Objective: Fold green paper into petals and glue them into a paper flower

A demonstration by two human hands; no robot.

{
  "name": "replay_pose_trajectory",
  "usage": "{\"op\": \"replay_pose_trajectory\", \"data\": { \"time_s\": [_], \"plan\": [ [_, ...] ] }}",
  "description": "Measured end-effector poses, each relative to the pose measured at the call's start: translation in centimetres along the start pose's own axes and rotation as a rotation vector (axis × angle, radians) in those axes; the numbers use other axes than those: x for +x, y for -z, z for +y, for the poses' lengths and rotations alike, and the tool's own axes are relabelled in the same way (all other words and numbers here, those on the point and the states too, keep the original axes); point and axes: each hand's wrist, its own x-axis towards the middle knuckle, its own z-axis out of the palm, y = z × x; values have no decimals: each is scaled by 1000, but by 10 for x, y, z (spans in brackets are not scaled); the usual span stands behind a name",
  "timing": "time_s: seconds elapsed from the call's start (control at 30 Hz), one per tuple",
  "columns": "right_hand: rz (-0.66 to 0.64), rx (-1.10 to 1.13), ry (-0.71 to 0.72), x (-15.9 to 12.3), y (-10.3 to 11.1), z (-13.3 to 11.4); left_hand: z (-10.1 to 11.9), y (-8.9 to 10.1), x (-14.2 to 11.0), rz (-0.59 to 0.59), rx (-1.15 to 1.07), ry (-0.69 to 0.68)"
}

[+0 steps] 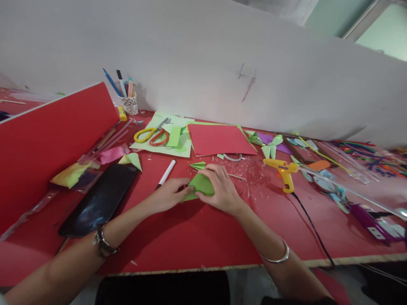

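A piece of green paper [202, 184] lies low over the red table between my two hands. My left hand [169, 194] pinches its left edge between thumb and fingers. From the right, my right hand [220, 186] curves over the paper, with the thumb on the near side and the fingers along the far edge. Just beyond sits a small folded green paper piece [198, 165]. A white marker [166, 173] with a dark tip lies beside my left hand, partly hidden by it.
Scissors [155, 134] rest on pale green paper at the back, beside red paper sheets [220, 140]. To the right stands a yellow glue gun [283, 173] with its cord running to the front edge. A black phone [101, 201] and a red board [57, 140] occupy the left.
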Motion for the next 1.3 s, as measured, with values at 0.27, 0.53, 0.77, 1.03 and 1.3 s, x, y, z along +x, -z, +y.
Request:
{"op": "replay_pose_trajectory", "data": {
  "time_s": [0.27, 0.53, 0.77, 1.03, 1.3],
  "plan": [
    [14, 6, -160, 0, -4, 6, -2, -4, 0, 19, 154, -14],
    [98, 699, -572, 1, -5, 7, -1, 6, -1, 298, 577, 48],
    [-12, 1000, -666, 3, -11, -6, 7, -1, 2, 263, 392, -15],
    [-126, 1007, -688, 2, -12, -5, 6, -3, 2, 216, 192, -26],
    [-176, 1100, -712, 0, -11, -12, 3, -5, 3, 267, -38, -20]
  ]
}}
